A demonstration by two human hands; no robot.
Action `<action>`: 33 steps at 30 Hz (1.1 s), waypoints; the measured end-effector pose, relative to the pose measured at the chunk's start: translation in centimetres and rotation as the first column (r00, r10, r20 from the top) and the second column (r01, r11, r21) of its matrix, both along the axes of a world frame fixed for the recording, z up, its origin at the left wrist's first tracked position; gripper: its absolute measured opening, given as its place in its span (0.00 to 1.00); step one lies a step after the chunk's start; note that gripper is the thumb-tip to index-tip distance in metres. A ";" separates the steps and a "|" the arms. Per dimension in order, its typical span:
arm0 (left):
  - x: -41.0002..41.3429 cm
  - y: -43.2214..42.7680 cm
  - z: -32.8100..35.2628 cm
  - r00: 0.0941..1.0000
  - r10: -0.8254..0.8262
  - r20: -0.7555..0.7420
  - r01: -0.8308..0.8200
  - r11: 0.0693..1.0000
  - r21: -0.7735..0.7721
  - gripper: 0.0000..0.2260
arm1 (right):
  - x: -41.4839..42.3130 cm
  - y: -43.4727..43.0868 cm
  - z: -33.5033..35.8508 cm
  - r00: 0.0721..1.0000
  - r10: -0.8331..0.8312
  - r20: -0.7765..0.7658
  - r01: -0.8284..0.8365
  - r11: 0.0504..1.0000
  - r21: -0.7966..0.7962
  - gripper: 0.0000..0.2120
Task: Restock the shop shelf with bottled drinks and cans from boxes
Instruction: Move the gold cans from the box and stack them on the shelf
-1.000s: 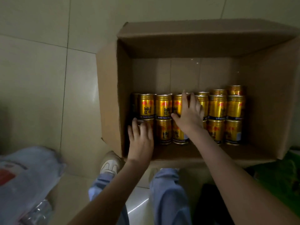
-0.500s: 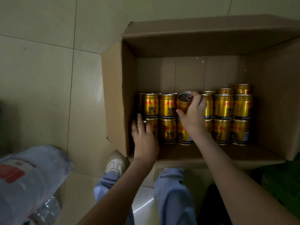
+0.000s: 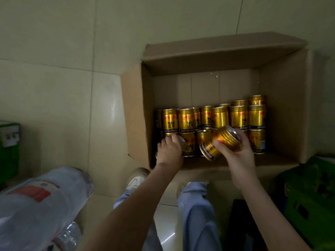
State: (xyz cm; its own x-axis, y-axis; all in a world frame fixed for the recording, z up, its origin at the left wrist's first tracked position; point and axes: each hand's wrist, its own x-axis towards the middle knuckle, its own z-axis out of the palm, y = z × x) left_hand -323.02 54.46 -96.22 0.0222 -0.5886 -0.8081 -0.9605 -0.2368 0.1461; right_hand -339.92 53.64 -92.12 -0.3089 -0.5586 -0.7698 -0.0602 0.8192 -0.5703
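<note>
Right hand (image 3: 239,156): fingers (image 3: 220,148) clasped a tilted can (image 3: 223,140) above the box's (image 3: 137,113) 6 o'clock edge. Left hand (image 3: 169,151) gripped a second can (image 3: 182,144) at 7 o'clock. Stacked cans (image 3: 237,118) stood close behind; a crate (image 3: 308,196) lay at 4 o'clock.

The left hand (image 3: 169,153) hides most of one gold metal can (image 3: 182,143); the right hand (image 3: 239,156) holds a tilted gold can (image 3: 222,142) with blurred print.
</note>
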 end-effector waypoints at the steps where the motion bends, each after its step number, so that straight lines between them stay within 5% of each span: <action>1: -0.1 -0.7 2.0 0.992 0.084 -0.092 -0.082 0.996 0.025 0.33 | 0.0 0.1 1.9 0.998 -0.055 0.033 0.054 0.998 0.011 0.34; 4: -0.2 -2.8 9.8 0.887 0.336 -0.318 -0.324 0.942 0.093 0.31 | 0.4 0.4 8.7 0.975 -0.186 0.119 0.185 0.983 0.015 0.38; 9: 2.7 -7.0 24.1 0.713 0.507 -0.485 -0.443 0.861 0.249 0.29 | 0.4 -0.8 22.0 0.888 -0.371 0.272 0.395 0.918 -0.039 0.51; 13: 4.7 -8.1 35.3 0.475 0.668 -0.573 -0.459 0.743 0.487 0.36 | 0.5 0.3 33.6 0.829 -0.379 0.412 0.455 0.885 -0.103 0.34; 16: 4.6 -7.8 43.5 0.318 0.705 -0.634 -0.319 0.709 0.629 0.25 | 1.6 2.9 42.1 0.768 -0.390 0.507 0.513 0.850 -0.122 0.35; 21: 2.7 -5.6 55.1 0.291 0.649 -0.703 -0.038 0.742 0.669 0.39 | 3.6 9.0 55.0 0.712 -0.372 0.596 0.601 0.761 -0.244 0.42; 27: -1.9 1.3 66.4 0.420 0.404 -0.812 0.228 0.819 0.526 0.30 | 3.7 18.7 66.4 0.714 -0.363 0.598 0.664 0.621 -0.416 0.41; 33: -6.7 12.6 76.5 0.266 0.182 -0.946 0.515 0.803 0.300 0.36 | 4.0 32.1 75.9 0.749 -0.484 0.452 0.650 0.409 -0.640 0.42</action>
State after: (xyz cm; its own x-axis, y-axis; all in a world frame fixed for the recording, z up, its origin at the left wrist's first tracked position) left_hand -329.75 67.10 -19.76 -0.9557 -0.0102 -0.2943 -0.2587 -0.4482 0.8557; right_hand -335.89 85.79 -16.21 -0.6904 -0.6749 -0.2606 0.4169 -0.0768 -0.9057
